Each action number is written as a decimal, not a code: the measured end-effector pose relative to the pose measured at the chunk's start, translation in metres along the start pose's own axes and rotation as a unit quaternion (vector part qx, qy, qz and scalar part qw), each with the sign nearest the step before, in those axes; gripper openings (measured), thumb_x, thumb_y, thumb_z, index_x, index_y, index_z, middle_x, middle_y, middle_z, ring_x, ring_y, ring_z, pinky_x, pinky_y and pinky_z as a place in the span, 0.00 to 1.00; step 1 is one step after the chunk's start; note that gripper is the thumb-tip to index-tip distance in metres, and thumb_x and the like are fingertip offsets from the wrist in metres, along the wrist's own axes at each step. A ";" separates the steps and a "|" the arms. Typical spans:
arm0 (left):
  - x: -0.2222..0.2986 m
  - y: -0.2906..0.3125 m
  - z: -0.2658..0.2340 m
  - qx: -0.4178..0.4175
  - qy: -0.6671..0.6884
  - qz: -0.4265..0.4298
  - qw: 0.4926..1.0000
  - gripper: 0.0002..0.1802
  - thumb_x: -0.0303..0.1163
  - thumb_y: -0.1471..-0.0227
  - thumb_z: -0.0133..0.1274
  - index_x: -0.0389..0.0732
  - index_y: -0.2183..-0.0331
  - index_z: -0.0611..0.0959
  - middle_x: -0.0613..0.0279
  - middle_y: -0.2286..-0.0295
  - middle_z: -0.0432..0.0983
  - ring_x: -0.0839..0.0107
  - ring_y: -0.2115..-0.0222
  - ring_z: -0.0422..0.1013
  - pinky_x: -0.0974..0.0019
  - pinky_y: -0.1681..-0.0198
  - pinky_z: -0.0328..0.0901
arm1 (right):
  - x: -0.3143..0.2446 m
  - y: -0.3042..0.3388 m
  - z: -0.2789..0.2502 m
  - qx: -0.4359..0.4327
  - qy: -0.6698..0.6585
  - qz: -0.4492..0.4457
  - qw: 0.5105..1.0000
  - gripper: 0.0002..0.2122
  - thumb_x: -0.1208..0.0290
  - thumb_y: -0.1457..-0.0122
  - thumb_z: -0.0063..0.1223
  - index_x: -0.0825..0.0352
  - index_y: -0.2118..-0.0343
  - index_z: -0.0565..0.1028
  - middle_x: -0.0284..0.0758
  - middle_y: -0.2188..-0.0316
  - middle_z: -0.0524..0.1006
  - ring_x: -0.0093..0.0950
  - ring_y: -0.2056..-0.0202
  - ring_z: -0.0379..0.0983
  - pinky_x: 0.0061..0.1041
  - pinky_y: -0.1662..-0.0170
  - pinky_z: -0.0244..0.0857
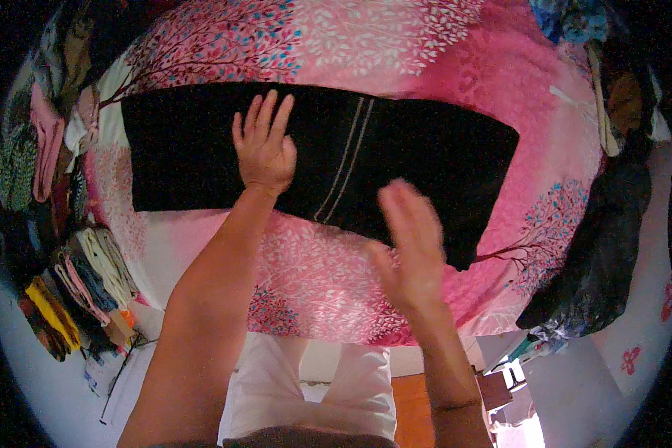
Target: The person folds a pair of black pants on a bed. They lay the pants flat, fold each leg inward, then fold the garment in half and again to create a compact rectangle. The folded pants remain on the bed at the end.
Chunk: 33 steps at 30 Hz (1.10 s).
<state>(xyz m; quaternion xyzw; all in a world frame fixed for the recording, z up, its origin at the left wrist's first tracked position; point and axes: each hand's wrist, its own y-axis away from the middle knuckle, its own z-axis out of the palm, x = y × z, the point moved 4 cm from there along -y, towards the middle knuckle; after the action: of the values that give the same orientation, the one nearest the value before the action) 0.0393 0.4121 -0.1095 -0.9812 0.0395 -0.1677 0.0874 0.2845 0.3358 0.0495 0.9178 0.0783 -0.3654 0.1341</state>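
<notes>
A black garment (440,149) lies spread in a long flat shape across a pink patterned bedsheet (351,269). Two pale stripes cross its middle at a slant; what kind of garment it is I cannot tell. My left hand (266,153) rests flat on the garment left of the stripes, fingers stretched out and slightly apart. Over the garment's near edge, right of the stripes, is my right hand (412,250). It is blurred by motion, with its fingers extended and the thumb apart, and it holds nothing. Whether it touches the cloth is unclear.
Stacks of folded clothes (89,276) stand along the left side. More hanging or piled cloth (48,142) sits farther up there. On the right lies a large dark bag or bundle (593,254). Blue cloth (575,21) is at the far right corner.
</notes>
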 end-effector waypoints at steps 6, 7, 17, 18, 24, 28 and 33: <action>0.026 -0.007 -0.025 -0.001 -0.013 0.023 1.000 0.35 0.29 0.56 0.49 0.56 0.43 0.71 0.65 0.42 0.63 0.61 0.41 0.58 0.43 0.39 0.48 | 0.040 -0.042 0.001 0.132 0.131 -0.026 0.982 0.27 0.67 0.43 0.49 0.64 0.39 0.64 0.44 0.38 0.60 0.43 0.37 0.54 0.46 0.35 0.42; 0.025 -0.008 -0.023 0.017 -0.030 0.029 0.999 0.34 0.30 0.56 0.49 0.56 0.43 0.71 0.65 0.42 0.63 0.61 0.41 0.58 0.43 0.39 0.48 | 0.048 -0.050 0.014 0.122 0.140 -0.031 0.982 0.26 0.66 0.42 0.48 0.63 0.39 0.64 0.44 0.37 0.59 0.43 0.37 0.54 0.46 0.35 0.42; 0.027 -0.009 -0.038 -0.021 0.016 0.002 1.000 0.35 0.31 0.55 0.48 0.56 0.42 0.69 0.66 0.41 0.60 0.63 0.40 0.55 0.46 0.37 0.45 | 0.075 -0.061 0.059 0.143 0.196 -0.051 0.969 0.24 0.61 0.41 0.41 0.61 0.41 0.67 0.43 0.38 0.61 0.43 0.38 0.55 0.45 0.36 0.44; 0.028 -0.009 -0.038 -0.018 0.021 0.004 1.000 0.35 0.31 0.55 0.48 0.56 0.42 0.69 0.66 0.41 0.60 0.63 0.40 0.55 0.46 0.37 0.45 | 0.076 -0.060 0.059 0.145 0.198 -0.050 0.968 0.24 0.61 0.41 0.41 0.61 0.42 0.67 0.43 0.38 0.62 0.43 0.38 0.55 0.46 0.36 0.44; 0.018 -0.007 -0.023 -0.031 0.071 -0.013 0.997 0.35 0.31 0.55 0.48 0.57 0.42 0.70 0.66 0.41 0.61 0.63 0.40 0.56 0.46 0.37 0.46 | 0.082 -0.062 0.064 0.164 0.204 -0.069 0.963 0.25 0.61 0.42 0.40 0.61 0.41 0.66 0.42 0.38 0.61 0.41 0.38 0.55 0.46 0.37 0.45; 0.022 0.000 -0.023 0.026 0.057 0.013 0.998 0.34 0.31 0.55 0.49 0.55 0.42 0.70 0.65 0.42 0.62 0.62 0.41 0.57 0.45 0.38 0.47 | 0.086 -0.060 0.066 0.171 0.208 -0.074 0.960 0.25 0.61 0.42 0.40 0.60 0.40 0.65 0.41 0.37 0.60 0.41 0.37 0.55 0.46 0.36 0.44; 0.024 0.001 -0.027 0.061 0.027 0.029 0.997 0.33 0.31 0.55 0.49 0.54 0.44 0.72 0.63 0.43 0.64 0.61 0.41 0.58 0.45 0.38 0.48 | 0.084 -0.059 0.066 0.179 0.200 -0.076 0.960 0.26 0.62 0.42 0.40 0.60 0.40 0.65 0.40 0.37 0.60 0.40 0.37 0.55 0.45 0.36 0.43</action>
<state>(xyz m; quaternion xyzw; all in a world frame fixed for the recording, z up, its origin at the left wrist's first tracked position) 0.0527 0.4041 -0.0772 -0.9675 0.0605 -0.1939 0.1504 0.2877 0.3758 -0.0654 0.9724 0.1067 -0.1917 -0.0789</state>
